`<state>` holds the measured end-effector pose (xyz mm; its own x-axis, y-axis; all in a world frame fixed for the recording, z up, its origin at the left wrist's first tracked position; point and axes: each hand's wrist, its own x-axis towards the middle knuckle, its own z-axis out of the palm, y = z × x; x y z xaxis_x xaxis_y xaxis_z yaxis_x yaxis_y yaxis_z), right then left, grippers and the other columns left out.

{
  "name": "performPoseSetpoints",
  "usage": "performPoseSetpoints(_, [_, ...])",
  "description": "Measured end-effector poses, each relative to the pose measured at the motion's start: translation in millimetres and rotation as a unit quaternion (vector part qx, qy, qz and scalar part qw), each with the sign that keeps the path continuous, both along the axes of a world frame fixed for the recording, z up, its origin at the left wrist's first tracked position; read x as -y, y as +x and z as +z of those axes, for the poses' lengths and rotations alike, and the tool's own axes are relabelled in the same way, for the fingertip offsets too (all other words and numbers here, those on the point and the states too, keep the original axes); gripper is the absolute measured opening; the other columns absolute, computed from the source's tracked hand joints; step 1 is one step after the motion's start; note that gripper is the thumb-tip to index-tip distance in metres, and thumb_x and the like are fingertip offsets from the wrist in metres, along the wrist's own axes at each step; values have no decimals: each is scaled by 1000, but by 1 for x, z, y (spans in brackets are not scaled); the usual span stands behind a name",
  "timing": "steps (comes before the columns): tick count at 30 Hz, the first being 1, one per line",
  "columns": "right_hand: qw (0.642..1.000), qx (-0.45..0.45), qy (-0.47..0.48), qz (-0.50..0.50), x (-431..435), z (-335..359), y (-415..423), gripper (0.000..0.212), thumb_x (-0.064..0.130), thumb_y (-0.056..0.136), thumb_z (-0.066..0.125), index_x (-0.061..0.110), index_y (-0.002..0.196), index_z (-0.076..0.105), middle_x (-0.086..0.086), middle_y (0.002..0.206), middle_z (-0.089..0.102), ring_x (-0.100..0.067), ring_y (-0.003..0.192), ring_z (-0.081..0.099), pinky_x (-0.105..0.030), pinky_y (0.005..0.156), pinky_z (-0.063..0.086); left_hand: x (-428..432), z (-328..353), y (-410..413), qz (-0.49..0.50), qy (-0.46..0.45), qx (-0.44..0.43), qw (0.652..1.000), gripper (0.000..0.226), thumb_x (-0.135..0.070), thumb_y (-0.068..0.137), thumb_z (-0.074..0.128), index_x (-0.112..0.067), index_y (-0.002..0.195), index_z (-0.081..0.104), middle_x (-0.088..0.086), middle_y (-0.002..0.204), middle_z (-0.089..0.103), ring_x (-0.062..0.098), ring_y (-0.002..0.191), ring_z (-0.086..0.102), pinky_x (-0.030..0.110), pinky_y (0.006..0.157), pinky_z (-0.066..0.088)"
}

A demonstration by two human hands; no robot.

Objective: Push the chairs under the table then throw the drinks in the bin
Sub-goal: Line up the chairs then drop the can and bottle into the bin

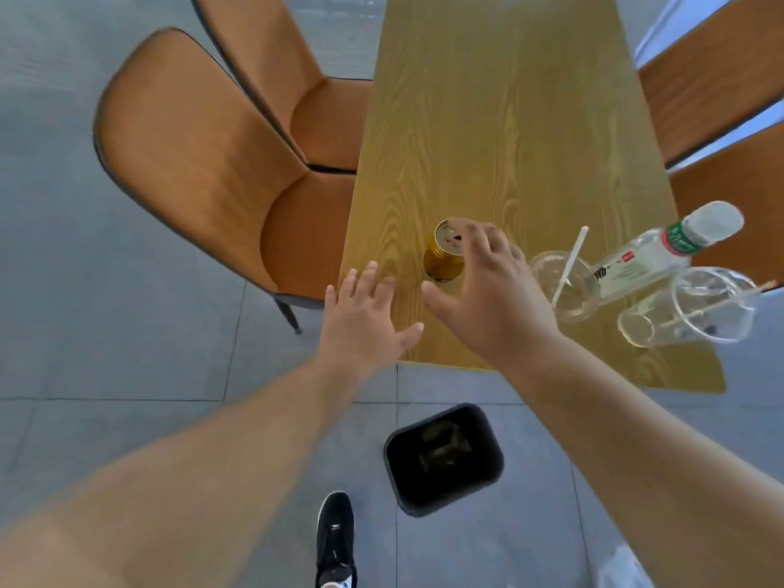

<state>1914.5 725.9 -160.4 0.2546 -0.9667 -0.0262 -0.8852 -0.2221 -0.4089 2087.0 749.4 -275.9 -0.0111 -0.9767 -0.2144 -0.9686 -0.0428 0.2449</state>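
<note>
Grey tile floor, wood bench (488, 120), both hands over its near end.
Right hand (492, 299) spread, grip released, fingers at upright gold can (443, 254); left hand (365, 316) flat and released at bench edge. Cup (564, 286) with straw stands upright; bottle (653, 256) leans, cap up-right, label unreadable. Second cup (695, 307) lies on its side. Black bin (443, 458) on floor just below.

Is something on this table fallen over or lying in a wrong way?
Yes. At the table's near right corner, one clear plastic cup lies on its side. The plastic bottle beside it is tilted, not upright. The gold can stands upright.
</note>
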Motion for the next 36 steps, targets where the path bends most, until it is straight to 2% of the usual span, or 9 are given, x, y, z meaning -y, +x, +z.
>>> performPoseSetpoints(4, [1000, 1, -20, -20, 41, -21, 7, 84, 46, 89, 73, 27, 156, 27, -5, 155, 38, -32, 139, 40, -35, 95, 37, 15, -34, -11, 9, -61, -14, 998, 87, -85, 89, 24, -35, 160, 23, 4, 174, 5, 30, 159, -9, 61, 123, -12])
performPoseSetpoints(7, [999, -14, -14, -28, 61, -33, 6, 84, 43, 87, 75, 27, 155, 29, -6, 149, 46, -33, 131, 48, -35, 88, 39, 15, -47, -15, 26, -107, -22, 994, 86, -84, 89, 29, -33, 158, 30, 7, 173, 12, 31, 159, -4, 58, 126, -6])
performPoseSetpoints(12, [999, -31, -6, -17, 63, -41, 4, 71, 29, 89, 73, 24, 151, 37, -5, 133, 54, -29, 108, 59, -35, 72, 41, 16, -51, -15, 32, -123, -10, 992, 81, -80, 90, 34, -33, 155, 34, 7, 172, 19, 33, 159, 3, 58, 127, 1])
performPoseSetpoints(17, [1000, -26, -4, 7, 42, -46, 0, 72, 34, 90, 74, 24, 151, 37, -2, 131, 53, -27, 102, 60, -38, 70, 49, 16, -54, -14, 30, -134, 0, 990, 72, -73, 94, 35, -33, 153, 36, 8, 170, 25, 34, 158, 9, 60, 126, 8])
performPoseSetpoints(20, [1000, -11, -8, 9, 28, -51, -2, 72, 35, 89, 74, 24, 150, 38, 0, 130, 54, -25, 102, 60, -34, 67, 45, 16, -56, -14, 32, -138, 1, 990, 68, -71, 97, 31, -34, 153, 36, 8, 169, 26, 34, 158, 10, 59, 126, 9])
performPoseSetpoints(26, [1000, 9, 0, -8, 6, -60, -9, 61, 40, 86, 74, 25, 139, 48, 4, 121, 55, -22, 95, 58, -31, 68, 44, 17, -56, -13, 35, -140, -6, 989, 66, -67, 98, 31, -32, 154, 36, 8, 170, 25, 32, 158, 7, 57, 127, 5])
performPoseSetpoints(33, [999, 5, 40, -2, -22, -50, -20, 58, 40, 84, 74, 29, 133, 44, 8, 112, 55, -17, 82, 56, -33, 63, 51, 17, -54, -13, 38, -125, -17, 991, 64, -62, 98, 33, -32, 154, 35, 7, 171, 22, 31, 159, 5, 56, 127, 1])
performPoseSetpoints(36, [998, -6, 61, 6, -61, -48, -34, 59, 41, 80, 76, 32, 128, 43, 11, 110, 52, -17, 84, 57, -32, 65, 52, 17, -55, -13, 41, -117, -16, 992, 63, -61, 98, 33, -33, 154, 33, 6, 171, 21, 31, 159, 4, 56, 127, -1])
